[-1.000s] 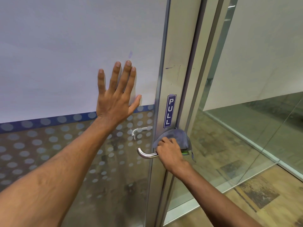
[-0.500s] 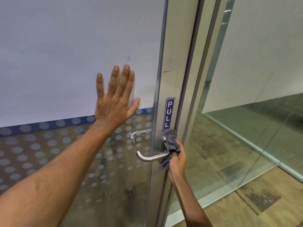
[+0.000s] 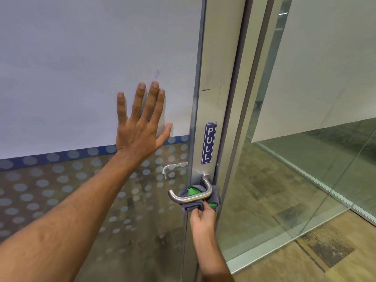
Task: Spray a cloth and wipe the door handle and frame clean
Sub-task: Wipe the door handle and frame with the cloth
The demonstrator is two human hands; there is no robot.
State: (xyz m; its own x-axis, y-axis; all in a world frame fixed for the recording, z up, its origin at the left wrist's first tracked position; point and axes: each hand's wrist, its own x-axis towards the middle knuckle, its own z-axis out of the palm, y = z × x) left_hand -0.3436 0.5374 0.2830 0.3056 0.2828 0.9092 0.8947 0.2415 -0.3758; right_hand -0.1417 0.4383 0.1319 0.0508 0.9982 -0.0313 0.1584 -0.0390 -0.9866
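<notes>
Two hands in view, both yours. Item one: your left hand (image 3: 140, 127), fingers spread wide and palm laid flat against the frosted glass door panel (image 3: 81, 68), just above the blue band (image 3: 61, 154) that runs across the glass. It holds nothing.

Item two: your right hand (image 3: 201, 218), below the lever door handle (image 3: 191, 196), fingers curled and pinching the lower edge of the cloth (image 3: 193, 206). The cloth is grey with a green part showing, bunched behind and under the handle's horizontal bar, touching it.

Item three: the handle itself, brushed metal, mounted on the aluminium door frame (image 3: 213, 78), its bar pointing left with a curved end.

Item four: a blue PULL sign (image 3: 209, 143), lettering vertical, stuck on the frame just above the handle's mount.

Item five: a second lever handle (image 3: 173, 166), seen through the glass on the far side of the door.

Item six: lower door glass, patterned with pale dots (image 3: 61, 180).

Item seven: a clear glass partition (image 3: 305, 169) to the right of the frame, wood-look floor (image 3: 335, 261) beneath it.
</notes>
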